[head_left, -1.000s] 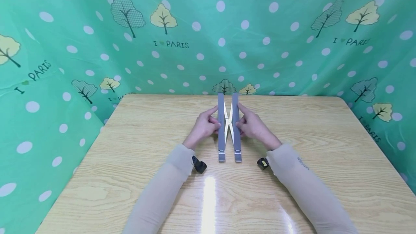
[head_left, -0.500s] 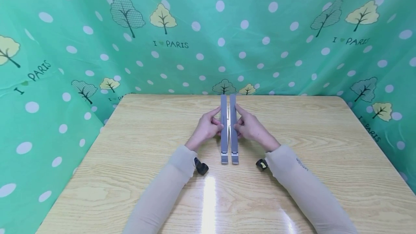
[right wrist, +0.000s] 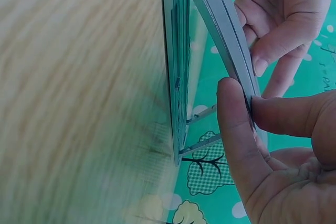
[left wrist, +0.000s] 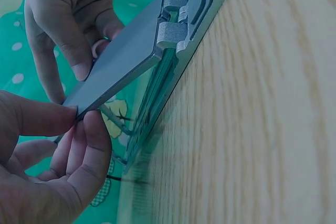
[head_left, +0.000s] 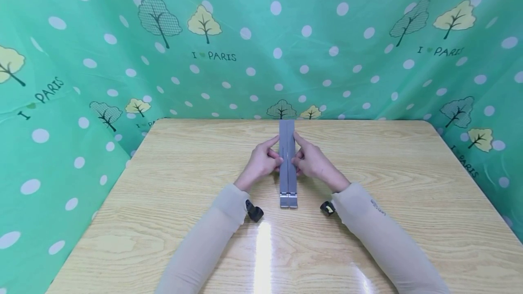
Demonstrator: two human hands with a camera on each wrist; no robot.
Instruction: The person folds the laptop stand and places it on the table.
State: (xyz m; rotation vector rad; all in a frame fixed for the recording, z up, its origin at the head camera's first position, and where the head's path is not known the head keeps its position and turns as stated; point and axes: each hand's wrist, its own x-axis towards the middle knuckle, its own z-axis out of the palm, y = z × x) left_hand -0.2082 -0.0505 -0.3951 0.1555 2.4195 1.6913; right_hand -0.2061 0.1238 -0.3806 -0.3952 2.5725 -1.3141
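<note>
A grey folding laptop stand point(head_left: 283, 178) stands on the table, its two long bars side by side and touching along their length. Hinges point(left wrist: 172, 32) join the upper bars to the base bars at the near end. In the wrist views the upper bars are raised at an angle, with thin support struts point(right wrist: 202, 144) beneath. My left hand point(head_left: 262, 159) pinches the left bar between thumb and fingers. On the opposite side, my right hand point(head_left: 313, 160) pinches the right bar the same way.
The stand is on a wood-grain table point(head_left: 184, 158). Behind and beside the table hangs a green dotted curtain point(head_left: 261, 80). Black wrist cameras sit at the left cuff point(head_left: 254, 211) and the right cuff point(head_left: 327, 208).
Both hands have moved toward each other, bringing the stand's two bars from spread apart to touching. The crossed link between them is now out of sight in the head view.
</note>
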